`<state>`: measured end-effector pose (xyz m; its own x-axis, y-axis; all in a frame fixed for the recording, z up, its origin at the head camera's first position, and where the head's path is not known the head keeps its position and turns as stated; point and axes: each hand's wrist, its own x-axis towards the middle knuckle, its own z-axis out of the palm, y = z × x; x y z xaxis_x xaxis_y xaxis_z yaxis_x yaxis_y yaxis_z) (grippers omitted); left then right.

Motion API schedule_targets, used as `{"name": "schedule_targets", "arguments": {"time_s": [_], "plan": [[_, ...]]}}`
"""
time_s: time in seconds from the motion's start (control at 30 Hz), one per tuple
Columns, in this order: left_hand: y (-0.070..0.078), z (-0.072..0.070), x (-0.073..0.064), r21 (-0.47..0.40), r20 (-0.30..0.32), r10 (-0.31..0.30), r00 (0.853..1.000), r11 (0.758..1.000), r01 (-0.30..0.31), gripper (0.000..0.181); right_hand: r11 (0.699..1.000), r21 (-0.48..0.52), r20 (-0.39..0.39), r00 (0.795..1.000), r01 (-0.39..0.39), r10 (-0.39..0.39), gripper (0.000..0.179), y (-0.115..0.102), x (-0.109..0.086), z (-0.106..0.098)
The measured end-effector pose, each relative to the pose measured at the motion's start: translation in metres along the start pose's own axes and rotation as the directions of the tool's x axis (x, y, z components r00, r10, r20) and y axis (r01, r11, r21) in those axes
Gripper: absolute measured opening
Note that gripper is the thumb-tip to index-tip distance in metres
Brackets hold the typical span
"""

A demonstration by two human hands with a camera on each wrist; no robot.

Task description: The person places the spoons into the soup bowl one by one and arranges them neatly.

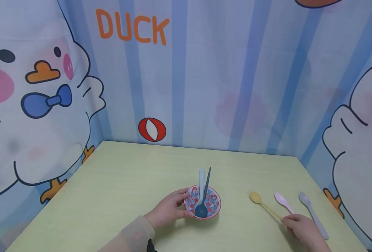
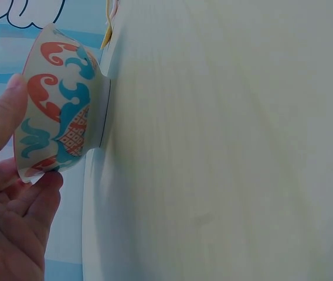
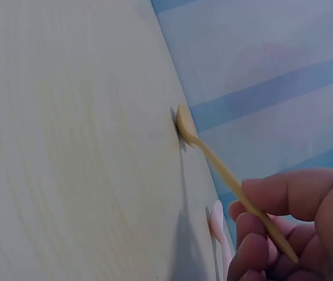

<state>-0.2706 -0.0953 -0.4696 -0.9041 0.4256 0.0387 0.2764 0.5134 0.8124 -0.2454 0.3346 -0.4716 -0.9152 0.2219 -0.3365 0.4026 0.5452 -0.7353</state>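
Observation:
A patterned bowl (image 1: pixel 217 204) with a red rim stands on the table, its red and blue outside wall (image 2: pixel 61 105) facing the left wrist view. My left hand (image 1: pixel 170 209) holds its left side, thumb near the front and fingers at the rim. Inside the bowl lean a dark blue spoon (image 1: pixel 201 211), scoop down, and a pale white-blue utensil (image 1: pixel 201 180) whose lower end is partly hidden. My right hand (image 1: pixel 304 227) pinches a yellow spoon (image 3: pixel 222 171) by the handle between thumb and fingers. The spoon's scoop (image 1: pixel 255 197) is low over the table, pointing away from me.
A pink spoon (image 1: pixel 281 199), its handle partly hidden by my right hand, lies on the pale yellow table (image 1: pixel 135 164). Right of it rests a greyish-purple spoon (image 1: pixel 305 199). A printed duck curtain (image 1: pixel 205 70) stands behind the table and along both sides.

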Motion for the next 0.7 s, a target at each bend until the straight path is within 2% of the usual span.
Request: {"name": "schedule_targets", "arguments": {"time_s": [0.17, 0.33, 0.47, 0.7], "plan": [[-0.0003, 0.0002, -0.0001, 0.005, -0.002, 0.003, 1.0, 1.0, -0.003, 0.075, 0.989, 0.15, -0.036, 0.999, -0.011, 0.016, 0.041, 0.0006, 0.0, 0.0002], [-0.0006, 0.0001, -0.0003, -0.005, 0.0, 0.002, 1.0, 1.0, -0.002, 0.076, 0.959, 0.284, -0.063, 0.997, -0.013, 0.032, 0.047, 0.002, 0.0009, 0.0017], [-0.0003, -0.0001, -0.0005, -0.021, 0.001, 0.003, 1.0, 1.0, -0.003, 0.076, 0.911, 0.412, -0.084, 0.994, -0.035, 0.076, 0.052, 0.0016, 0.0016, 0.0041], [0.0008, 0.0001, -0.0001, -0.033, 0.002, 0.003, 1.0, 0.999, -0.003, 0.075, 0.779, 0.624, -0.121, 0.977, -0.061, 0.173, 0.043, -0.0035, -0.0011, 0.0098]]}}
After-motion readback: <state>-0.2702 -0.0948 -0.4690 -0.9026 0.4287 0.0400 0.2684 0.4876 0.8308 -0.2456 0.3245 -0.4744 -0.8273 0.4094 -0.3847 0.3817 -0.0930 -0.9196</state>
